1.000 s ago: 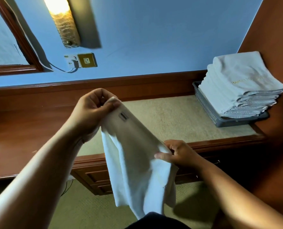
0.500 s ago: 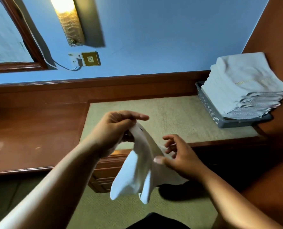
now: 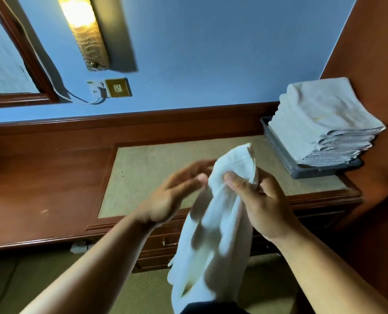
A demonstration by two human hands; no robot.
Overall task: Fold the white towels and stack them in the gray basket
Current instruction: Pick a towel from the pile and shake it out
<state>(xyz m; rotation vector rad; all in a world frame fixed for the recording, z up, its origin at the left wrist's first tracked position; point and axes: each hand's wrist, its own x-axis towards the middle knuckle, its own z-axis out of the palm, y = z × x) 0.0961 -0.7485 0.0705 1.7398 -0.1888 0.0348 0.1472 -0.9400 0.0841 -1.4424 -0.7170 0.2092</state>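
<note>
The lower end of the white terry towel [image 3: 213, 234] is cut off by a dark cloth [image 3: 211, 308] at the near edge of my view, so I cannot see how long it hangs. My left hand [image 3: 172, 196] is smeared by motion; its fingers reach out straight and wide, the tips passing behind the towel, and I cannot tell whether they touch it. The fingers of my right hand [image 3: 263, 207] are hidden behind the cloth; only the thumb shows, pinching the bunched top.

I count two hands, one loose towel, one gray perforated plastic basket [image 3: 277, 146] and one stack of folded white towels [image 3: 320, 123] in it. The stack's layers blur together, so I cannot give their number, and the gold lettering on the top one is too small to read. The basket sits at the far right of the brown wooden surface [image 3: 143, 177]; the loose towel hangs in the air over the surface's near edge, well apart from the basket. One lit wall lamp [image 3: 84, 30] and one brass socket plate [image 3: 118, 87] sit on the far wall.

Half a second ago my left hand pinched the towel and my right was spread beside it; now the right holds it and the left has let go
</note>
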